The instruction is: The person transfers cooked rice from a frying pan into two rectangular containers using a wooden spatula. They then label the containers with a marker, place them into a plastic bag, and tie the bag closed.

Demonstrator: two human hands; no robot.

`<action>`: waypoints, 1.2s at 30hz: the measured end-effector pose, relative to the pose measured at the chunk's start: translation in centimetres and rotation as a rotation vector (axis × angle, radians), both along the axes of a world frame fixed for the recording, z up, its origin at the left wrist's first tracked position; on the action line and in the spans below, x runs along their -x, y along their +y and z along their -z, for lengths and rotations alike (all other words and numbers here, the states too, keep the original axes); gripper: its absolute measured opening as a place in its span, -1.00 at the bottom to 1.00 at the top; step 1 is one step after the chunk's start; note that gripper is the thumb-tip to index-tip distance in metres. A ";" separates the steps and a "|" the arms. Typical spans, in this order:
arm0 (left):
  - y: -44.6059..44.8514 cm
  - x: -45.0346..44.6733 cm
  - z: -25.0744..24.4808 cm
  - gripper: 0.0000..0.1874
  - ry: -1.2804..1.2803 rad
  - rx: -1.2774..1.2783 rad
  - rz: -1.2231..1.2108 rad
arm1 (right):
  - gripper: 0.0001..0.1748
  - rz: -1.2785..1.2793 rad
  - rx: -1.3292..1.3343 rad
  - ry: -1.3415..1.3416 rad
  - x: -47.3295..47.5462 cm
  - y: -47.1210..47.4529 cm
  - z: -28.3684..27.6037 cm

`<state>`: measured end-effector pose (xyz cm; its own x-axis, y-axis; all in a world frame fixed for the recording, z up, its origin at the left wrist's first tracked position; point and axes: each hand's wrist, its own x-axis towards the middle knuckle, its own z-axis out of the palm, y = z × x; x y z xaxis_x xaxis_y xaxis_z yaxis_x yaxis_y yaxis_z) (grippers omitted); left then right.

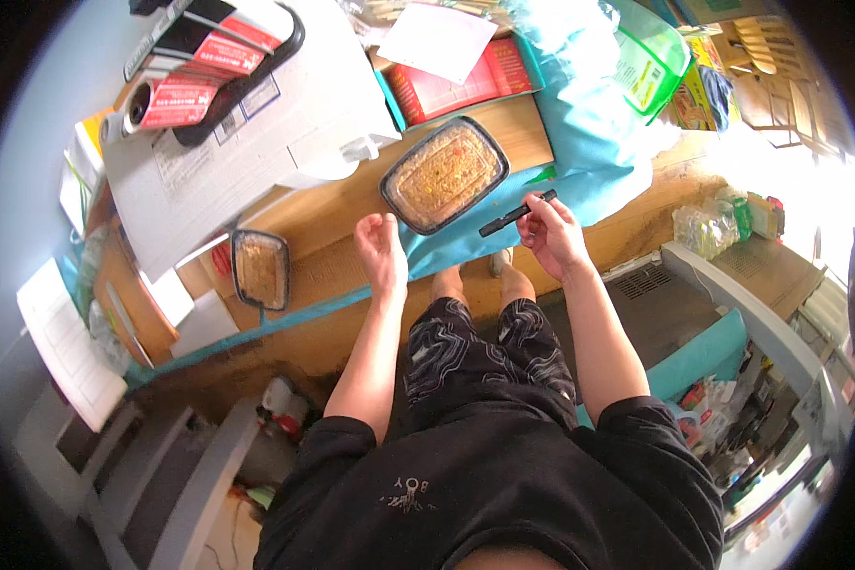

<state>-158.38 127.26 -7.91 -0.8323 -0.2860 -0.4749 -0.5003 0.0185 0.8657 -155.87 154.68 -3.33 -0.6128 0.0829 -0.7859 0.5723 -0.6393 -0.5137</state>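
Note:
A black marker pen (507,218) is pinched between the thumb and fingers of my right hand (554,239), pointing left. Just beyond both hands lies a black plastic takeaway tray (444,174) of fried rice under a clear lid. My left hand (382,258) hovers near the tray's lower left corner, apart from it. Its fingers are loosely curled, with nothing visible in them. Farther left, a second lidded tray of rice (260,271) rests on the wooden counter (342,246) by its front edge.
A large white box (256,171) stands at the left, bearing a black rack with red-printed rolls (174,102). Behind the near tray are a red box (442,85) and a white paper (438,39). Blue cloth (591,135) drapes the right side. A knife (130,324) lies far left.

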 end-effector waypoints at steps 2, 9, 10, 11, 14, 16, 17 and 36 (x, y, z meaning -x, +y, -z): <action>0.7 0.1 -3.5 -0.71 0.040 -0.072 0.252 | -0.87 -0.026 0.152 0.089 0.1 0.1 0.1; 7.2 -2.3 -10.0 -0.70 -0.236 -0.524 0.626 | -0.79 -0.399 0.265 0.279 2.4 -0.7 -2.3; 7.5 -2.7 -10.1 -0.71 -0.245 -0.525 0.590 | -0.78 -0.435 0.270 0.297 2.4 -0.1 -1.9; 7.6 -3.1 -10.2 -0.71 -0.255 -0.525 0.555 | -0.77 -0.510 0.253 0.312 2.4 0.1 -2.1; 8.1 -3.8 -11.3 -0.69 -0.174 -0.389 0.680 | -0.71 -0.729 0.181 0.326 2.0 0.1 -3.7; 8.3 -5.5 -10.4 -0.68 -0.265 -0.436 0.667 | -0.68 -0.727 0.061 0.257 1.5 0.1 -4.0; 8.4 -6.0 -10.1 -0.68 -0.261 -0.344 0.733 | -0.68 -0.748 -0.034 0.246 1.4 0.1 -4.5; -0.5 -2.6 2.9 -0.71 -0.068 -0.405 -0.062 | -0.71 -0.837 -1.062 1.164 6.9 -5.8 -0.7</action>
